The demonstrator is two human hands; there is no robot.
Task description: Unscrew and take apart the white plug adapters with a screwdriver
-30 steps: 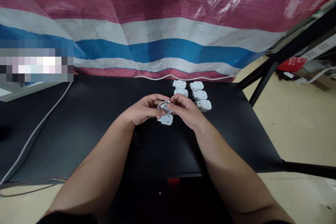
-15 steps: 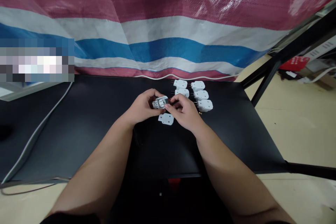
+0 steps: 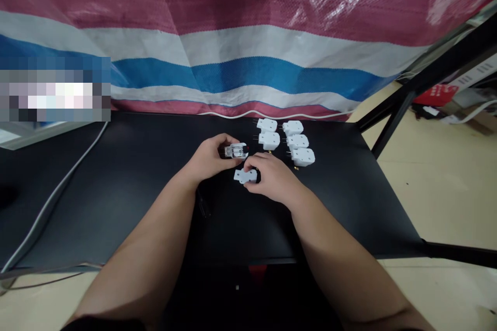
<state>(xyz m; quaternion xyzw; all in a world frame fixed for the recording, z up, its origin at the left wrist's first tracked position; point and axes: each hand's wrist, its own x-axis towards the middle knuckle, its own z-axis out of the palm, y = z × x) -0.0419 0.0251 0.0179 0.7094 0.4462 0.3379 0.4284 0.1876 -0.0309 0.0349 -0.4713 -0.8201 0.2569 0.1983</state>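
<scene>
My left hand [image 3: 212, 158] holds a small white housing [image 3: 236, 151] whose open side faces up, showing parts inside, between thumb and fingers. Just below it on the black table lies a flat white cover [image 3: 245, 176] with several holes. My right hand [image 3: 272, 176] has its thumb and index finger at the cover's right end, pinching it. Closed white units with thin pins pointing left stand beyond my hands: two in one column, the nearer one [image 3: 269, 139] behind my right hand, and three in another column, the nearest [image 3: 303, 156] to its right.
Small brass-coloured pieces [image 3: 296, 168] lie by the units. A dark slim object [image 3: 203, 206] rests near my left wrist. A white cable [image 3: 58, 191] crosses the black table [image 3: 147, 134] at left. A striped sheet [image 3: 233, 72] hangs behind; a black frame bar [image 3: 392, 114] stands at right.
My right hand has left the open housing and moved down to the flat cover, taking hold of its right end. My left hand keeps the housing, now turned slightly.
</scene>
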